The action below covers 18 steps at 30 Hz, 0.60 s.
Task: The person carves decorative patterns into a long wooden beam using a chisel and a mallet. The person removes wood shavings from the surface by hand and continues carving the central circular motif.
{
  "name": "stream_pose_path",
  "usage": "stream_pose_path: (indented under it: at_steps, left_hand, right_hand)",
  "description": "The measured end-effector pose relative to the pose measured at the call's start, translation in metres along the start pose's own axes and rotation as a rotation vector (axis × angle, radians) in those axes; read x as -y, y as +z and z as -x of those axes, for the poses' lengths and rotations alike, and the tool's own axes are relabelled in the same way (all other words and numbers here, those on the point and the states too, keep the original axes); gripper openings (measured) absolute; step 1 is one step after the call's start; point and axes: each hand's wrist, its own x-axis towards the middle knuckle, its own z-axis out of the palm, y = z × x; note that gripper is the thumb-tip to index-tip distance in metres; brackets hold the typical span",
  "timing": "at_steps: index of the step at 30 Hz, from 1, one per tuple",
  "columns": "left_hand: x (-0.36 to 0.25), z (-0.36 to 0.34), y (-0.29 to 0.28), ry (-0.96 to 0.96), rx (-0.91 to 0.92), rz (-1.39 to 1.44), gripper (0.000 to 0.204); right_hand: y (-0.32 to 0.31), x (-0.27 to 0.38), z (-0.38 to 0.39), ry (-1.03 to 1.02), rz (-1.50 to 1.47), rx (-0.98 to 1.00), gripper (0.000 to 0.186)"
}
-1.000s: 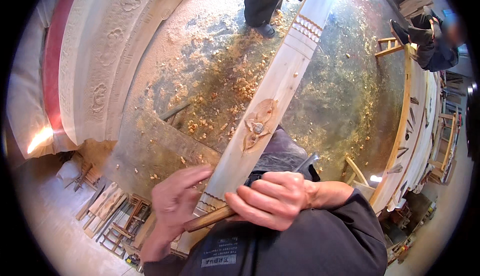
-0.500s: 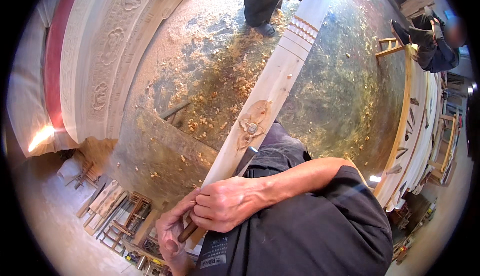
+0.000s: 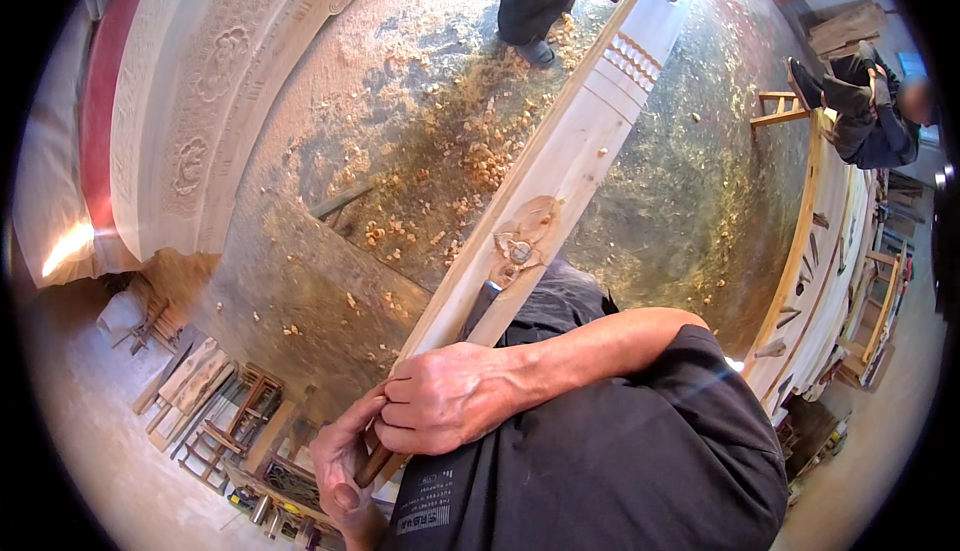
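Hands are clamping together around a wooden-handled tool (image 3: 372, 463), right hand (image 3: 445, 399) over left hand (image 3: 345, 461), against a long carved plank (image 3: 560, 186).

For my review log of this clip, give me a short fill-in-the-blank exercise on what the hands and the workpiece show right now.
1. The right hand and the left hand both close on a brown wooden ____ handle.
2. The long pale wooden plank bears a carved ____ motif partway along its face.
3. Pale wood ____ lie scattered on the grey floor beside the plank.

Missing words: tool; flower; shavings
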Motion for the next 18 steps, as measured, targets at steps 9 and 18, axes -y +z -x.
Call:
stream_pose_path:
  at_steps: [9, 18]
  left_hand:
    - [-0.0062, -0.0028, 0.0013, -0.006, 0.002, -0.018, 0.122]
    - [-0.0073, -0.0052, 0.0030, -0.099, -0.085, 0.122, 0.125]
  right_hand:
    - [0.0006, -0.0007, -0.0001, 0.004, -0.052, -0.039, 0.019]
    - [0.0030, -0.0032, -0.0011, 0.029, -0.062, -0.016, 0.017]
